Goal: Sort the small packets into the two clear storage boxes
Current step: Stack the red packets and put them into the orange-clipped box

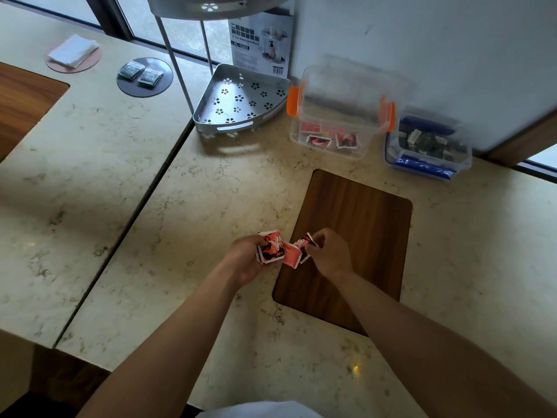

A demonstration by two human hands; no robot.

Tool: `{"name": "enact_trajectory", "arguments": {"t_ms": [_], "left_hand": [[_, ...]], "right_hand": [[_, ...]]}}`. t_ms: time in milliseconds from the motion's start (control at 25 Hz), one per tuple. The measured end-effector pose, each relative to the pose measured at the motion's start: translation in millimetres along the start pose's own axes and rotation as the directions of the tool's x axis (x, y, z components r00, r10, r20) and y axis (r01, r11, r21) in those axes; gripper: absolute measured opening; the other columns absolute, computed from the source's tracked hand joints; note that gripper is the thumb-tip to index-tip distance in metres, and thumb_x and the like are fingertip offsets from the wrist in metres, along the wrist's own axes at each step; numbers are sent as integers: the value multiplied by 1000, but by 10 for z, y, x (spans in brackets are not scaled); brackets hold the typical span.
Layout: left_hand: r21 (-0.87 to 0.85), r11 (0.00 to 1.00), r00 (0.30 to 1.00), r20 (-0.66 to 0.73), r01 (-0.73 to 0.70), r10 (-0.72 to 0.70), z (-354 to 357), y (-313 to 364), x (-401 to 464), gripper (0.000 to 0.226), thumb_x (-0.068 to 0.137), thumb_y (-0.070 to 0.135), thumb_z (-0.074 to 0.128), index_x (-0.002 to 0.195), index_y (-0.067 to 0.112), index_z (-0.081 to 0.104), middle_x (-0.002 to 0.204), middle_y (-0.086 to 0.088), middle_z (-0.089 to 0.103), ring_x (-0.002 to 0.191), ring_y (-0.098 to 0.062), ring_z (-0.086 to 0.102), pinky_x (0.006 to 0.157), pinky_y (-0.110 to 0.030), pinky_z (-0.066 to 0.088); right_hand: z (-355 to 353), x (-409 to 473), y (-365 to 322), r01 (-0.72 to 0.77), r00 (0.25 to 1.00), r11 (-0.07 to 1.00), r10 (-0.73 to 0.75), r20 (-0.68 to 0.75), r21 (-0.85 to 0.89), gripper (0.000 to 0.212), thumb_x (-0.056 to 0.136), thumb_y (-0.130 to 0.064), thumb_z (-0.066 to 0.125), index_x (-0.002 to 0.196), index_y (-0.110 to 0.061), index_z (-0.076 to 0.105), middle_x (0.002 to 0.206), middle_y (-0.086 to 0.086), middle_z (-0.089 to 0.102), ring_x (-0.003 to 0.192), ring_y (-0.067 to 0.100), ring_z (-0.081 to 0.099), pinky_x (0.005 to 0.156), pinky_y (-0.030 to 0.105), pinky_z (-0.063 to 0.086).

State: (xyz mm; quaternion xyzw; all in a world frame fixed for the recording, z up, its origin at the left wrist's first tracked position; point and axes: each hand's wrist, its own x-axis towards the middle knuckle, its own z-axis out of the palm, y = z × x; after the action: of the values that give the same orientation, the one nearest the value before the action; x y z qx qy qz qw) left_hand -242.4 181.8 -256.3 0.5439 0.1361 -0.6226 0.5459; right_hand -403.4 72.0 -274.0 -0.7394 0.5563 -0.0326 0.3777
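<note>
My left hand [247,260] grips a small stack of red-and-white packets [271,247] above the marble counter. My right hand [330,251] pinches another red packet [304,247], which touches the stack. At the back right stands a clear box with orange clips [337,116] holding a few red packets. Right of it sits a clear box with blue clips [428,144] filled with several dark green packets. Two dark green packets [141,73] lie on a dark round coaster at the back left.
A wooden inlay [355,236] lies in the counter under my right hand. A metal corner rack [241,98] with its printed card stands at the back, left of the boxes. A folded white napkin [73,51] rests on a pink coaster far left. A seam splits the two counters.
</note>
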Motion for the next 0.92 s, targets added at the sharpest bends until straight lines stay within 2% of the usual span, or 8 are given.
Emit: {"name": "enact_trajectory", "arguments": {"t_ms": [120, 200, 320, 480, 600, 680, 760, 920], "left_hand": [[9, 1000, 1000, 0, -12, 12, -2, -31, -17, 39, 90, -6, 33, 124, -3, 53, 115, -30, 63, 101, -40, 66, 84, -51, 57], [3, 1000, 1000, 9, -19, 19, 16, -33, -24, 37, 91, -6, 31, 121, -3, 53, 111, -29, 64, 100, -40, 66, 91, -54, 55], [-15, 1000, 999, 21, -25, 26, 65, -51, -36, 29, 93, -2, 32, 113, -2, 53, 104, -29, 64, 95, -41, 66, 102, -57, 48], [-112, 993, 998, 54, -26, 32, 53, -52, 2, 44, 98, 22, 38, 129, -7, 49, 118, -31, 62, 100, -40, 65, 89, -52, 55], [-91, 995, 998, 41, -47, 51, 1, -72, 13, 51, 101, 38, 47, 123, -7, 59, 115, -29, 68, 90, -37, 69, 76, -44, 56], [19, 994, 994, 19, -108, 107, -42, -87, 15, 33, 97, 17, 58, 117, -10, 63, 112, -30, 69, 87, -38, 72, 74, -48, 59], [50, 991, 993, -11, -120, 121, -111, -103, 22, 29, 91, -2, 60, 119, -8, 64, 115, -28, 69, 95, -40, 72, 87, -54, 57], [-34, 997, 997, -30, -73, 72, -203, -115, -3, 26, 93, -5, 48, 113, -3, 64, 119, -27, 64, 109, -43, 63, 96, -55, 52]], "right_hand": [[-108, 5, 49, -74, 990, 995, 81, -118, 60, 15, 91, -28, 68, 92, -13, 69, 91, -2, 67, 81, 12, 60, 61, 20, 38], [-177, 8, 4, -162, 963, 953, 209, -169, 255, 18, 91, -29, 68, 95, -12, 71, 94, 0, 69, 84, 14, 62, 61, 23, 40], [-218, -81, -205, -256, 946, 690, 324, 27, 677, 14, 94, -19, 65, 98, -6, 67, 84, 5, 67, 69, 13, 59, 57, 24, 44], [-47, -325, -484, -314, 949, 479, 150, 276, 819, 12, 97, -7, 55, 100, 3, 60, 75, 16, 68, 59, 21, 62, 53, 30, 52], [232, -479, -501, -345, 932, 644, 145, 333, 683, 10, 95, -13, 60, 88, -5, 60, 69, 14, 65, 51, 20, 55, 47, 29, 42], [362, -488, -427, -246, 951, 820, 102, 290, 517, 21, 91, -19, 67, 72, -13, 60, 77, 3, 65, 53, 11, 50, 51, 26, 37], [388, -462, -350, -113, 969, 939, 33, 244, 324, 29, 87, -27, 73, 65, -14, 59, 96, -14, 67, 69, 0, 56, 61, 23, 40], [279, -420, -248, -15, 995, 997, 7, 102, 80, 24, 89, -35, 71, 106, -21, 62, 104, -5, 58, 87, 9, 56, 69, 19, 44]]}}
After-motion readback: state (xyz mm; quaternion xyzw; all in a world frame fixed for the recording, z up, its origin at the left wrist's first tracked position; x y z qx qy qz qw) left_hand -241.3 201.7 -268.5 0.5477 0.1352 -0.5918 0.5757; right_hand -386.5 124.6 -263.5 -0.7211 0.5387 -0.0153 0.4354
